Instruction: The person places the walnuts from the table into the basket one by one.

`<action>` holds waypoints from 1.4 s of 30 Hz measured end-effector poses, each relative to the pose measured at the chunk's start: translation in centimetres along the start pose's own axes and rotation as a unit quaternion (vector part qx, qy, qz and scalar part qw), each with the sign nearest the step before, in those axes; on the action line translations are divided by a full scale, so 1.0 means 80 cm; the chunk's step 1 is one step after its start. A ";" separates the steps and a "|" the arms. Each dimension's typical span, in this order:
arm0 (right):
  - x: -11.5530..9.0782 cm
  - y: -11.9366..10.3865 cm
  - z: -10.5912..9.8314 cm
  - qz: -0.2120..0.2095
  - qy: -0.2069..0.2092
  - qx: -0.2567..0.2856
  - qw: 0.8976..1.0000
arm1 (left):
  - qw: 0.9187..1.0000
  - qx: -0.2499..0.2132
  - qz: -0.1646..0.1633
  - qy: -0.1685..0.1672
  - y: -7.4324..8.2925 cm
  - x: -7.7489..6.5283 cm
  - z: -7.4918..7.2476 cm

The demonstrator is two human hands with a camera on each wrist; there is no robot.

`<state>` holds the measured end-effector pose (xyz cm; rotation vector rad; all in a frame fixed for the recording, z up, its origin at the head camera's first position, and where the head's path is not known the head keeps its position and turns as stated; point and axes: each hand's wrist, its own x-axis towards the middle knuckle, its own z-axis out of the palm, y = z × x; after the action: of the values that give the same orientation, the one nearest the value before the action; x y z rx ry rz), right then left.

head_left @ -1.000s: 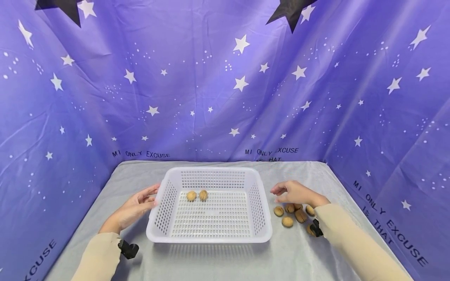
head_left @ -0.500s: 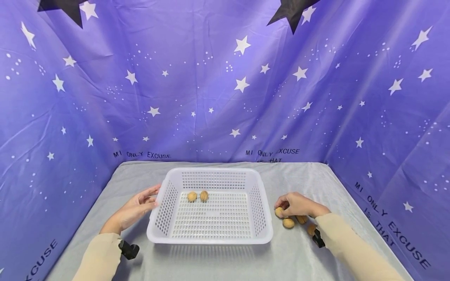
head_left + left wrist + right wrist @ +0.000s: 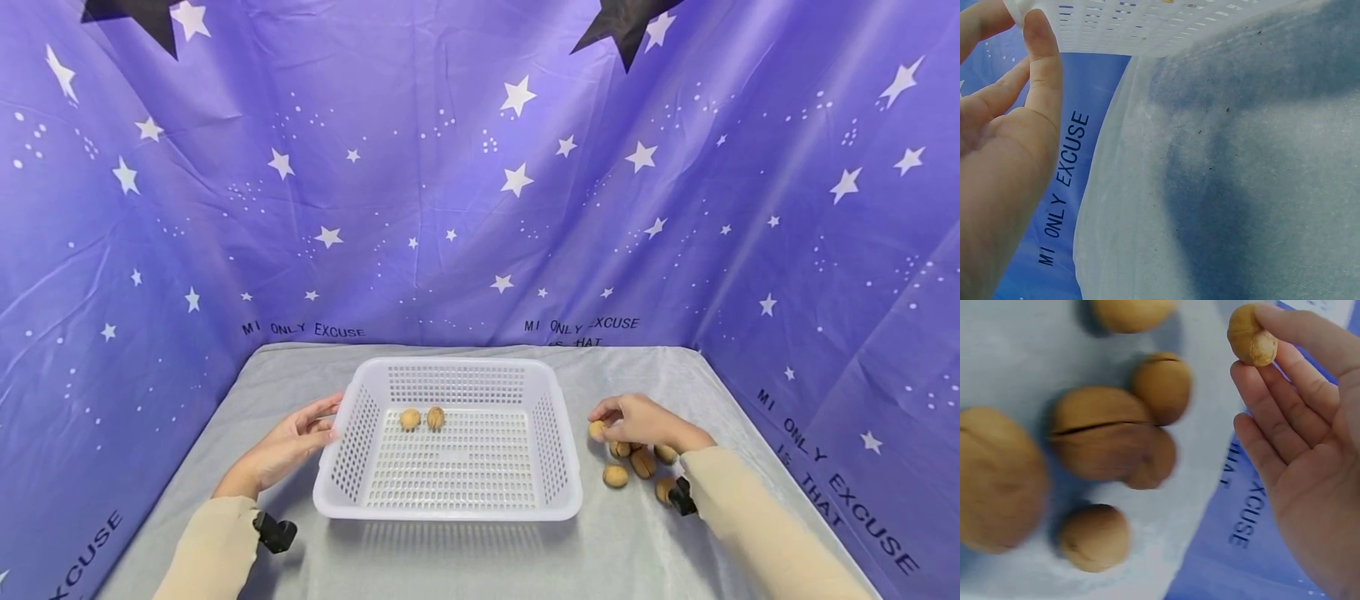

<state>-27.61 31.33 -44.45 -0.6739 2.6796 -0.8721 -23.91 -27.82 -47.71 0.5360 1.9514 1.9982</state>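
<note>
A white perforated plastic basket (image 3: 447, 513) stands mid-table, and two walnuts (image 3: 436, 418) lie inside it toward the back left. My left hand (image 3: 285, 448) pinches the basket's left rim between thumb and fingers; the left wrist view shows the thumb (image 3: 1040, 37) against that rim. To the right of the basket, my right hand (image 3: 643, 422) holds one walnut (image 3: 1250, 334) between thumb and fingertips, its other fingers extended. Below that hand lie several more walnuts (image 3: 615, 476), one with a dark crack along its shell (image 3: 1100, 431).
Grey cloth (image 3: 450, 567) covers the table. Purple star-printed curtains (image 3: 480, 208) rise at the back and both sides. A black wrist camera (image 3: 275, 533) sits at the left sleeve, another black camera (image 3: 682, 497) at the right, near the loose walnuts.
My right hand came down to the walnuts, took hold of the leftmost one and has lifted it slightly. The left hand stays at the basket rim.
</note>
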 end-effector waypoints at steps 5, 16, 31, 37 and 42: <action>0.008 -0.017 -0.023 -0.008 0.032 -0.021 0.999 | 1.000 0.007 -0.002 0.002 -0.001 0.000 -0.001; 0.042 -0.065 -0.049 -0.047 0.051 -0.020 0.997 | 0.999 0.021 -0.018 0.017 0.003 0.001 0.002; 0.116 -0.146 -0.014 -0.110 -0.009 -0.047 0.993 | 0.999 0.024 -0.014 0.016 0.002 0.001 0.002; 0.146 -0.163 0.012 -0.092 -0.045 -0.032 0.994 | 1.000 0.023 -0.013 0.012 0.003 0.001 0.001; 0.168 -0.171 0.038 -0.081 -0.067 -0.016 0.994 | 1.000 0.021 -0.010 0.012 0.003 0.001 0.002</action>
<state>-33.30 13.41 -39.77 -0.9334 2.5526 -0.7935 -23.92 -27.63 -47.48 0.5022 2.0080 1.9637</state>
